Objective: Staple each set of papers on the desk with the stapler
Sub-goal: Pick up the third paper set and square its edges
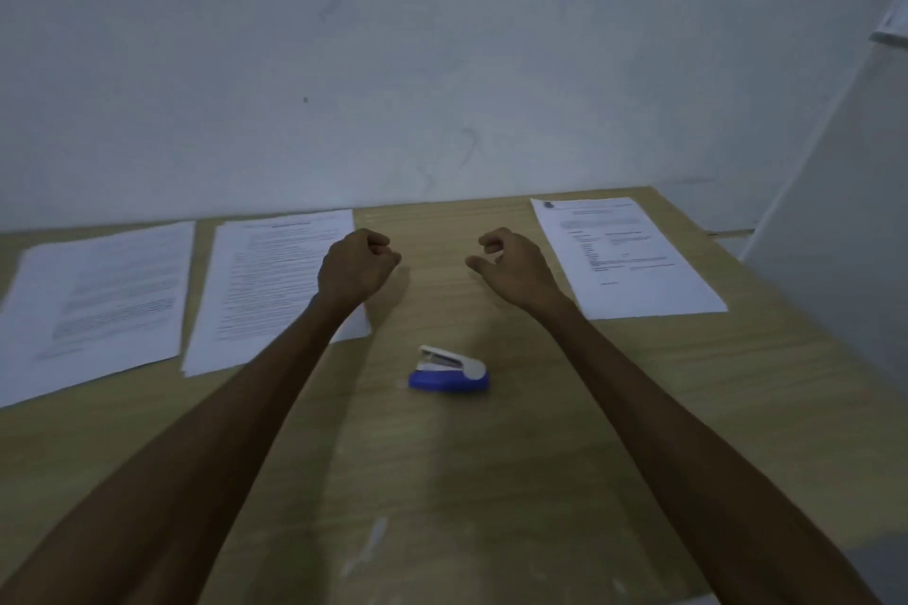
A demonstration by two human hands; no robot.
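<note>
A small blue and white stapler (449, 371) lies on its side on the wooden desk (491, 481), between my two forearms. Three sets of printed papers lie along the far edge: one at the far left (98, 305), one left of centre (275, 285), one at the right (624, 255). My left hand (356, 268) hovers over the right edge of the centre set, its fingers curled into a fist and holding nothing. My right hand (513, 263) hovers beside the right set, fingers loosely curled, empty. Both hands are beyond the stapler and apart from it.
A pale wall (442, 64) rises directly behind the desk. A white panel (845, 211) stands just past the desk's right edge. Pale smears mark the desk's near part (368, 545).
</note>
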